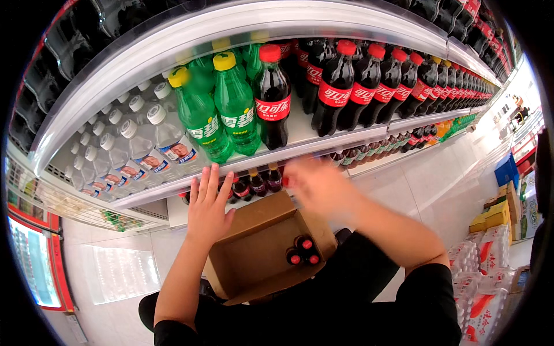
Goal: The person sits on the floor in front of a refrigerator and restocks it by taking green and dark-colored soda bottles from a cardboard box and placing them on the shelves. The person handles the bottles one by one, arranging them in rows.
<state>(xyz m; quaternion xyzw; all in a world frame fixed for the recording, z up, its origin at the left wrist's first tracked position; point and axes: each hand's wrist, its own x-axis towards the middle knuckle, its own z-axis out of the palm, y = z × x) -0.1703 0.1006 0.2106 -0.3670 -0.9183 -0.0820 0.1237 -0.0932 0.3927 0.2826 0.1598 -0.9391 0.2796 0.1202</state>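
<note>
My left hand [209, 202] lies with its fingers spread against the front edge of the shelf [242, 167], holding nothing. To the right, my right hand [317, 185] is smeared by motion in front of the lower shelf. A red cap [285, 181] shows at its fingertips, and the fingers seem closed round this small dark bottle, mostly hidden by the hand. Several small dark bottles [258, 183] stand on the lower shelf between my hands. Below them, an open cardboard box [236, 242] holds a few small red-capped cola bottles [306, 252] in its right part.
On the shelf above stand clear water bottles [138, 141], green soda bottles [235, 109] and cola bottles [334, 86]. Shrink-wrapped packs [482, 288] are stacked on the floor [398, 196] at right. A red-framed fridge [37, 259] is at far left.
</note>
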